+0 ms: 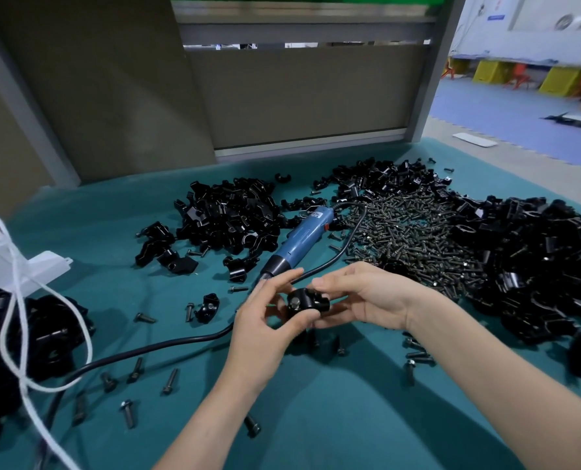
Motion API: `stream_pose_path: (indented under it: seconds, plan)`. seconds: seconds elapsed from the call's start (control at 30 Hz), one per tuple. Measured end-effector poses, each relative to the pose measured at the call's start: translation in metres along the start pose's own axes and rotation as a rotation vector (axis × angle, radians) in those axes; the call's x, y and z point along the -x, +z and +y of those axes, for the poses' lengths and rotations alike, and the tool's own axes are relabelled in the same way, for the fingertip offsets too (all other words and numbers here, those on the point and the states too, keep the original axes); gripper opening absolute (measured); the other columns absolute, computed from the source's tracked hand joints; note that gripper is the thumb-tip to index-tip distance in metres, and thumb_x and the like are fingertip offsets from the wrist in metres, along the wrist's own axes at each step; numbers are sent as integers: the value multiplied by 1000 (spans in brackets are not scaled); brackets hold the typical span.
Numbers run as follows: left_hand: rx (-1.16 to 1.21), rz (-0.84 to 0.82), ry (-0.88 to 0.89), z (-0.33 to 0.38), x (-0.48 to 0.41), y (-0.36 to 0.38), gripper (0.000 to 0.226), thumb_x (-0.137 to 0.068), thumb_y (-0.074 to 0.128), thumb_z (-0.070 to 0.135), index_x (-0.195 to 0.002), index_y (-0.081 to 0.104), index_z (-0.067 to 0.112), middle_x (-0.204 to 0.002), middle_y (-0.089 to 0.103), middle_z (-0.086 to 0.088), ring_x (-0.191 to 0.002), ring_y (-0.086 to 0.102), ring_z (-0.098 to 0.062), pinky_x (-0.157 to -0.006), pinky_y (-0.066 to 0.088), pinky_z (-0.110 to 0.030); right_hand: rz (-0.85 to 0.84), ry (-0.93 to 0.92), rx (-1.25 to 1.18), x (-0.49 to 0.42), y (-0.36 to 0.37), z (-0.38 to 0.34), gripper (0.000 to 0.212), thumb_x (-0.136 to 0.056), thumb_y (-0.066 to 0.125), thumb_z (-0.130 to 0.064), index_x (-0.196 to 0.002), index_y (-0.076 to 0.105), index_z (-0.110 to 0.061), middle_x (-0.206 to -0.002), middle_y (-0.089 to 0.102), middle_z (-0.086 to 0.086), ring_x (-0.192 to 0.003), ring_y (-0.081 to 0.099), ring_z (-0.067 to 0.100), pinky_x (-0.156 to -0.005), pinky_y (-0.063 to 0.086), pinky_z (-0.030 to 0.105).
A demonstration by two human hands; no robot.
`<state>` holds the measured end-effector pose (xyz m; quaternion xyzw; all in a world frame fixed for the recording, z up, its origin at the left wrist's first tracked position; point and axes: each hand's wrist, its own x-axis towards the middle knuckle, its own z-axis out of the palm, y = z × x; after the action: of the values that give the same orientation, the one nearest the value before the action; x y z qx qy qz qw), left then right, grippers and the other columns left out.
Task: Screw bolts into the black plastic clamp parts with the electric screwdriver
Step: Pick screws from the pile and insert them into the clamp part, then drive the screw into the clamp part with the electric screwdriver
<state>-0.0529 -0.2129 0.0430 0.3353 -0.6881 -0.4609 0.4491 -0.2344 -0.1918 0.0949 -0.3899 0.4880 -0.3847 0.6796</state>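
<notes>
**Clamp** (pixel 307 305): one black plastic part, glossy, rounded, with a saddle-shaped body. It is held just above the bench (pixel 316 418), near its front middle. A bolt (pixel 294 302) sits in it, its dull metal head facing the camera, probably so its seating can be checked before driving.

**Left hand** (pixel 265 320): grasps the clamp from below and from the left with curled fingers. The thumb is raised near the bolt head.

**Right hand** (pixel 360 300): pinches the far end of the clamp with thumb and fingertips, which steadies it.

**Screwdriver** (pixel 299 244): blue barrel, black nose, lying on the bench just beyond the hands with its tip toward them. Neither hand touches it. It appears to be parked within reach for the driving step, which is not yet begun.

**Cord** (pixel 153 347): black and smooth. It runs from the rear of the screwdriver, passes behind the hands and goes off to the left.

**Bolt heap** (pixel 407 232): many small dark metal bolts with flanged heads, right of the screwdriver. It likely serves as stock for the right hand.

**Clamp piles**: one left of the screwdriver (pixel 231 218) and a larger one at the far right (pixel 536 266). I cannot tell which are finished.

**Loose bolts** (pixel 170 381): scattered over the near bench.

**Bench**: covered in teal cloth that looks soft and matte.

**White cord** (pixel 18 283) and **white box** (pixel 41 269): at the left edge.
</notes>
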Motion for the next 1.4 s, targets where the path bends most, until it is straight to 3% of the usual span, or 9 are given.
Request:
stream_pose_path:
  seconds: [0.23, 0.43, 0.6, 0.77, 0.97, 1.1, 1.2, 1.27, 1.4]
  plan:
    - [79, 85, 140, 9, 5, 7, 37, -74, 58, 75, -100, 62, 49, -103, 62, 9, -100, 60, -7, -87, 45, -18, -96, -11, -113, -6, 18, 1, 26, -79, 69, -22, -99, 60, -8, -76, 69, 5, -71, 69, 18, -67, 58, 28]
    - [-17, 176, 205, 6, 5, 8, 24, -83, 54, 65, -98, 56, 46, -87, 61, 20, -75, 60, 0, -68, 41, -8, -117, 4, -181, -13, 25, 6, 19, -79, 67, -23, -92, 61, -11, -68, 67, 3, -61, 62, 15, -62, 54, 23]
    - [17, 166, 112, -4, 3, 6, 22, -83, 54, 63, -95, 53, 44, -74, 63, 16, -61, 57, -1, -58, 44, -21, -53, -2, -73, -17, 27, 3, 21, -79, 68, -26, -88, 63, -7, -71, 62, 4, -66, 63, 14, -65, 55, 23]
    - [139, 153, 38, -5, 1, 7, 28, -79, 54, 71, -91, 55, 46, -71, 63, 13, -59, 54, -4, -52, 41, -23, -40, -16, 129, -18, 29, -13, 31, -73, 71, -31, -87, 54, -8, -82, 64, 8, -75, 67, 19, -68, 56, 24]
    - [194, 162, -7, -3, 1, 4, 20, -81, 54, 61, -89, 56, 43, -71, 66, 11, -55, 55, -5, -46, 42, -20, -24, 41, 80, -25, 33, -12, 29, -76, 69, -34, -89, 65, -9, -83, 61, 8, -70, 63, 16, -66, 54, 22]
    - [251, 211, -30, 0, -5, 4, 18, -82, 55, 58, -84, 57, 40, -59, 56, 8, -47, 43, -7, -42, 36, -23, 224, -84, 305, -34, 41, -14, 72, -68, 70, -61, -96, 68, 5, -73, 62, 8, -60, 59, 15, -59, 47, 23]
    - [251, 231, -41, 1, -5, 2, 14, -89, 55, 53, -83, 57, 41, -55, 53, 10, -44, 41, -7, -42, 35, -22, 580, -293, 555, -47, 45, -9, 66, -74, 58, -72, -69, 70, -6, -52, 64, -3, -45, 57, 6, -50, 45, 20]
    - [268, 235, -63, 1, -4, 0, 10, -85, 54, 48, -82, 57, 38, -55, 53, 12, -42, 40, -7, -41, 35, -20, 891, -419, 557, -59, 30, -13, 63, -80, 56, -67, -69, 69, -6, -50, 65, -1, -38, 54, 1, -49, 45, 18]
    - [266, 225, -88, 0, -3, 1, 22, -80, 54, 52, -86, 57, 31, -51, 51, 12, -43, 39, -9, -42, 34, -20, 889, -101, 733, -88, 4, -22, 62, -78, 63, -66, -92, 60, -5, -86, 67, 12, -51, 64, 13, -48, 47, 19]
